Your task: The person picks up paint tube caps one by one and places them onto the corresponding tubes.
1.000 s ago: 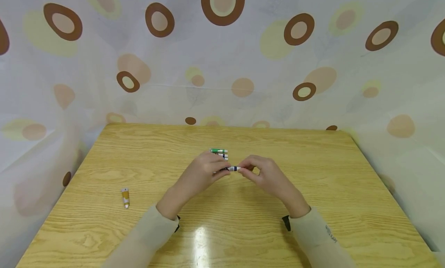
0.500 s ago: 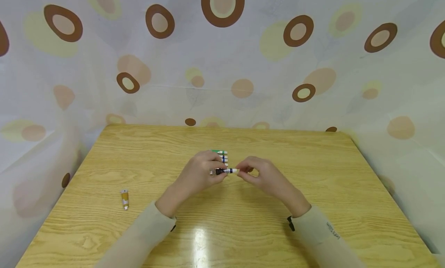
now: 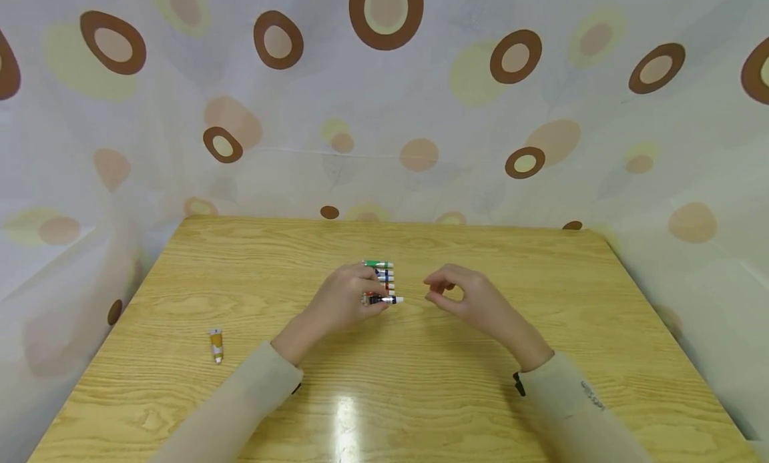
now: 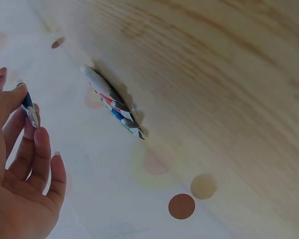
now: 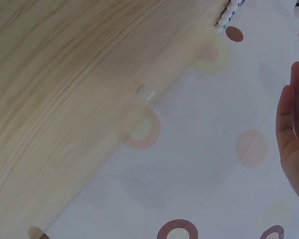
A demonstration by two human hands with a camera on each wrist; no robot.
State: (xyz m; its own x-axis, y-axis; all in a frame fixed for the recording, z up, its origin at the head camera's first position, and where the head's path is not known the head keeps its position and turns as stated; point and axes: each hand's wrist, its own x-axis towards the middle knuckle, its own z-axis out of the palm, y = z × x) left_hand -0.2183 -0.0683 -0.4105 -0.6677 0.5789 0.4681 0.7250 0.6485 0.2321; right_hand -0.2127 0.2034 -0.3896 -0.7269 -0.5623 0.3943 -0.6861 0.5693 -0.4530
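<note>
My left hand pinches a small black paint tube between thumb and fingers, its white cap pointing right. In the left wrist view the dark tube sits between the thumb and fingertips, above the table. Just beyond it lies a row of several paint tubes, green at the far end, with blue and red ones nearer; the left hand partly hides them. My right hand hovers to the right of the cap, thumb and index finger bent and slightly apart, holding nothing visible.
A yellow-ochre paint tube lies alone at the left of the wooden table, cap toward me. A patterned white sheet hangs behind the table and along both sides.
The right hand has let go of the black tube's cap end and drawn away to the right. The left hand still holds the tube, now slightly nearer me, uncovering more of the row.
</note>
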